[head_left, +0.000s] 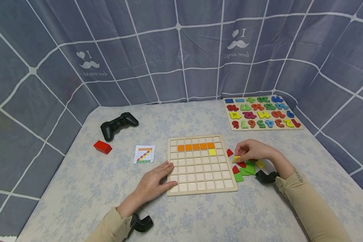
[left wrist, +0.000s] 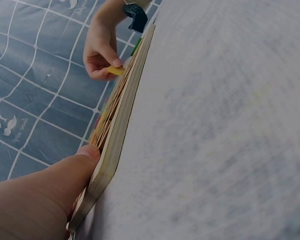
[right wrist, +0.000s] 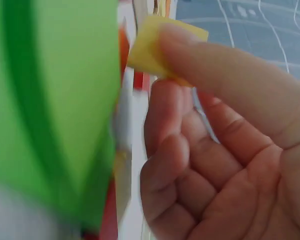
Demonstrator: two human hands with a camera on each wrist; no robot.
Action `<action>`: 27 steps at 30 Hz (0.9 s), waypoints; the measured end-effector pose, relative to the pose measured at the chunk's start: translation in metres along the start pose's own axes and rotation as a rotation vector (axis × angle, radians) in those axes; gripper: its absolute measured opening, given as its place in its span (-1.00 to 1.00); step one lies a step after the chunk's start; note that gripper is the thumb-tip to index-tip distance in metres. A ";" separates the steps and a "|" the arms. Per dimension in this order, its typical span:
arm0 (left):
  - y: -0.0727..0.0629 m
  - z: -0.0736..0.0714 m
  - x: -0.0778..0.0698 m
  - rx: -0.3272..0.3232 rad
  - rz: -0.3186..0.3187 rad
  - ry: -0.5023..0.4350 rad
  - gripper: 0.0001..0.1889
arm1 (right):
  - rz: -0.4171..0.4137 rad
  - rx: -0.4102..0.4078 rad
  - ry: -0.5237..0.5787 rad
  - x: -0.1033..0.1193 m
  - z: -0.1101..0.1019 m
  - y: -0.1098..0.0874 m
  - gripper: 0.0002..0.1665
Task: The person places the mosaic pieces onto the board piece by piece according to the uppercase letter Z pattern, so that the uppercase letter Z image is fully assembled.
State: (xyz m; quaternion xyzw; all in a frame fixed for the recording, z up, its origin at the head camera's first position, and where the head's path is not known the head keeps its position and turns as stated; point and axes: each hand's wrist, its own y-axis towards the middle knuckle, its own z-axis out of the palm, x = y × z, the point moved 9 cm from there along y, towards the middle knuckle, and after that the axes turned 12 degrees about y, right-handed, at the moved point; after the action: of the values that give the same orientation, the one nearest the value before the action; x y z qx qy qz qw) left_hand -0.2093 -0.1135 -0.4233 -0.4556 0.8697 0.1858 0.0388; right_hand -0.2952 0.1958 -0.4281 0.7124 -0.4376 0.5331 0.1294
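A wooden grid board (head_left: 199,186) lies flat, with a row of several orange tiles (head_left: 196,147) near its top and one yellow square tile (head_left: 212,152) below the row's right end. My left hand (head_left: 152,181) rests on the board's left edge, fingers extended; in the left wrist view its thumb (left wrist: 75,172) lies over the rim. Right of the board, my right hand (head_left: 254,150) pinches another yellow square tile (right wrist: 150,47) between thumb and fingers. Beneath that hand is a loose pile of green tiles (head_left: 249,167), red pieces (head_left: 236,169) and a yellow tile (head_left: 260,164).
A pattern card (head_left: 144,154) lies left of the board. Further left are a red block (head_left: 103,147) and a black game controller (head_left: 119,125). A colourful number puzzle (head_left: 261,112) stands at the back right, before the tiled-pattern curtain (head_left: 199,47).
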 end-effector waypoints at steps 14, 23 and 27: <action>0.000 0.000 0.000 -0.001 0.003 0.001 -0.33 | -0.138 -0.007 -0.118 0.057 0.043 0.048 -0.90; 0.000 0.000 -0.001 -0.005 0.013 0.001 -0.33 | -0.121 -0.030 -0.203 0.065 0.059 0.063 -0.94; 0.000 0.000 0.000 -0.008 0.013 0.002 -0.34 | -0.135 -0.072 -0.284 0.067 0.058 0.062 -0.94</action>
State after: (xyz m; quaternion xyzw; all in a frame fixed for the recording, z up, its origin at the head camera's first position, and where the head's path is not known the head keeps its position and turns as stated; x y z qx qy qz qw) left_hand -0.2089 -0.1134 -0.4234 -0.4502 0.8719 0.1893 0.0350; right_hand -0.3014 0.0897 -0.4100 0.8033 -0.4214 0.4011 0.1272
